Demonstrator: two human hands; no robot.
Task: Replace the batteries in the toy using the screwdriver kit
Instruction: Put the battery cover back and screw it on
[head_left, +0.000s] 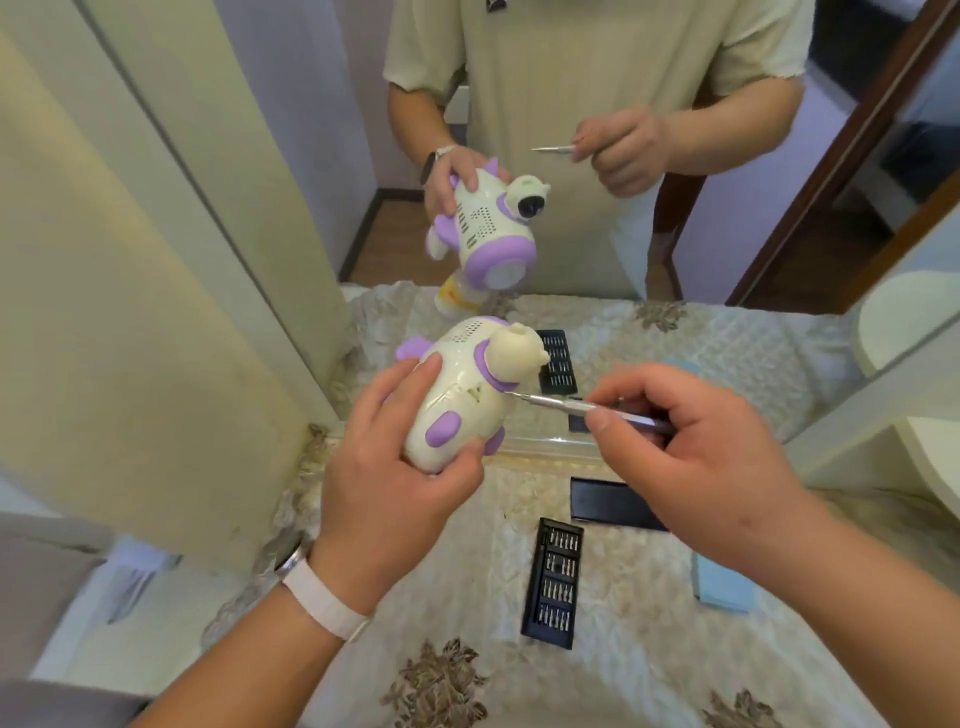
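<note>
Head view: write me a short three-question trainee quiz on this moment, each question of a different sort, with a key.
1. True or false: the left hand grips the toy.
2. Short answer: which hand holds the screwdriver?
3. Multiple choice: where is the screwdriver's tip?
A. At the toy's body, just below its purple collar
B. At a purple foot of the toy
C. In mid-air, well away from the toy

Key: 1 true. 2 the right hand. 3 A.

cream-and-purple toy (457, 400), black bit tray (553, 582)
</note>
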